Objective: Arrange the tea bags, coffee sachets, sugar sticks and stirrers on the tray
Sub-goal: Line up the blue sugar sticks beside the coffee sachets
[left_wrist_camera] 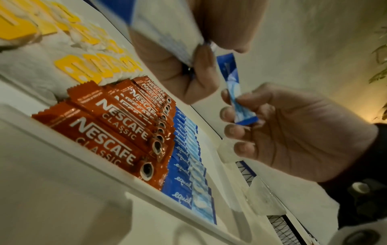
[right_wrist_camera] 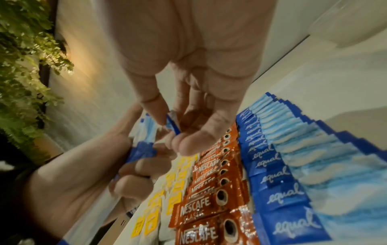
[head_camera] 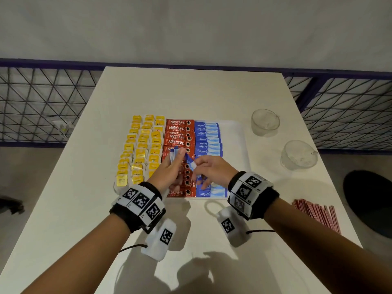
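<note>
One sugar stick (head_camera: 192, 165) hung pinched by its end in the right hand (head_camera: 210, 169), drawn from a small bundle of sugar sticks (head_camera: 174, 153) clamped in the left hand (head_camera: 169, 170), both held above the tray (head_camera: 238, 145). Below lay rows of tea bags (head_camera: 141, 149), coffee sachets (head_camera: 179, 134) and more sugar (head_camera: 209, 136). Each stick looked light, thin and bendable, its glossy paper likely slippery; a fingertip pinch near one end seemed right. Stirrers (head_camera: 316, 215) waited on the table (head_camera: 84, 209).
</note>
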`<state>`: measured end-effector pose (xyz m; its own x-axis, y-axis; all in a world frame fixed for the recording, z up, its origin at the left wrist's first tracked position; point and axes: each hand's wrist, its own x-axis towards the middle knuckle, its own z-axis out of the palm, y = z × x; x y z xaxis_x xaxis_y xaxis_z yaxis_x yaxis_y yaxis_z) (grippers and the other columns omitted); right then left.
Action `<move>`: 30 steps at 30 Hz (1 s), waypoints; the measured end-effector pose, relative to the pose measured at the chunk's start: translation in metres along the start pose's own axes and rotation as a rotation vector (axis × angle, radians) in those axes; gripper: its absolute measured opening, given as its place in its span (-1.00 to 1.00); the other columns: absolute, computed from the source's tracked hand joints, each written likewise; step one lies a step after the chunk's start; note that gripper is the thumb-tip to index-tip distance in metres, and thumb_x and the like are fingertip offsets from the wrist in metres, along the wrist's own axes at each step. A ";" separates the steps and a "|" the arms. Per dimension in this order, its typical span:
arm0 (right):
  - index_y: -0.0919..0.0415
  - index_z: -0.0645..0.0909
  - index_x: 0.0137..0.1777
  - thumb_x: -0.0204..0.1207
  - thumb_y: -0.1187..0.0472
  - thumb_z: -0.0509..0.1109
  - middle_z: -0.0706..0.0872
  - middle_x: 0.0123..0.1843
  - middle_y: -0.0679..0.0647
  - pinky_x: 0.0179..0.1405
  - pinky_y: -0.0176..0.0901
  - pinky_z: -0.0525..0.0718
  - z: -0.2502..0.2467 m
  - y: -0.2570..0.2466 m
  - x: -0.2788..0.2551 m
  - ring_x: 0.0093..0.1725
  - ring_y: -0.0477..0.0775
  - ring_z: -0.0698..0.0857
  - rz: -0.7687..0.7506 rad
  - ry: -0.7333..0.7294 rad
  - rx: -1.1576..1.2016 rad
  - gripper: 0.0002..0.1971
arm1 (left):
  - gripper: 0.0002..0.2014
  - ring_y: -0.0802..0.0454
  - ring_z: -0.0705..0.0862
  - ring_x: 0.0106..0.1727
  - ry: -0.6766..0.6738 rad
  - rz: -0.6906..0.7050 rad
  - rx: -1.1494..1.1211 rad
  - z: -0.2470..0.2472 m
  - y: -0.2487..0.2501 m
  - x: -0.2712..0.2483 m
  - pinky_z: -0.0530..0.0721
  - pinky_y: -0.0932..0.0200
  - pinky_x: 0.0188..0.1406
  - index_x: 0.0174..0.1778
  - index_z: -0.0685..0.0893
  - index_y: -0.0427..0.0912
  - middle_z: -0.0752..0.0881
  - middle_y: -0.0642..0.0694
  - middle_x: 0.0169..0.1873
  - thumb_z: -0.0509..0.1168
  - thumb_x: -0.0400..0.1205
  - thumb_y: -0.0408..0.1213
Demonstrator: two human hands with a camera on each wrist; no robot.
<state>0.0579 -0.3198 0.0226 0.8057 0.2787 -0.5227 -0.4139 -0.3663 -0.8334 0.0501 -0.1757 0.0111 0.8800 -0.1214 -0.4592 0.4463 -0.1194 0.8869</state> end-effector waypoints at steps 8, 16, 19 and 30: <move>0.25 0.53 -0.09 0.59 0.38 0.23 0.54 -0.37 0.10 -0.47 -0.24 0.50 -0.024 0.001 -0.002 -0.45 -0.01 0.44 0.024 -0.012 0.108 -0.92 | -0.69 0.15 0.27 -0.73 -0.006 -0.012 -0.035 -0.004 0.003 -0.003 0.24 0.34 -0.75 -0.35 0.41 -0.12 0.33 -0.05 -0.62 0.28 0.62 -0.07; 0.11 0.56 -0.11 0.59 0.19 0.32 0.52 -0.43 0.03 -0.50 -0.32 0.42 -0.034 0.001 -0.001 -0.48 -0.06 0.40 0.063 -0.111 0.089 -0.95 | -0.75 0.18 0.23 -0.76 0.007 -0.022 -0.024 0.002 0.004 0.004 0.24 0.38 -0.79 -0.28 0.43 -0.16 0.33 0.03 -0.72 0.32 0.61 -0.17; 0.04 0.53 -0.07 0.54 0.18 0.38 0.56 -0.42 0.01 -0.51 -0.37 0.45 -0.036 0.003 0.001 -0.54 -0.12 0.43 0.011 -0.061 -0.037 -0.94 | -0.80 0.20 0.23 -0.76 0.017 -0.030 0.000 0.003 0.004 0.007 0.24 0.37 -0.79 -0.16 0.44 -0.18 0.32 -0.05 -0.62 0.30 0.63 -0.17; 0.18 0.55 -0.15 0.59 0.29 0.30 0.68 -0.31 0.10 -0.41 -0.35 0.57 -0.051 0.005 0.026 -0.40 -0.05 0.58 0.032 0.002 -0.028 -0.91 | -0.70 0.19 0.25 -0.79 0.042 -0.069 0.032 0.001 -0.004 0.025 0.24 0.39 -0.78 -0.34 0.39 -0.14 0.34 0.05 -0.75 0.21 0.68 -0.14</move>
<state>0.0984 -0.3593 0.0144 0.7935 0.2644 -0.5482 -0.4272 -0.3996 -0.8111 0.0705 -0.1793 -0.0043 0.8539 -0.0703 -0.5157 0.5010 -0.1578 0.8510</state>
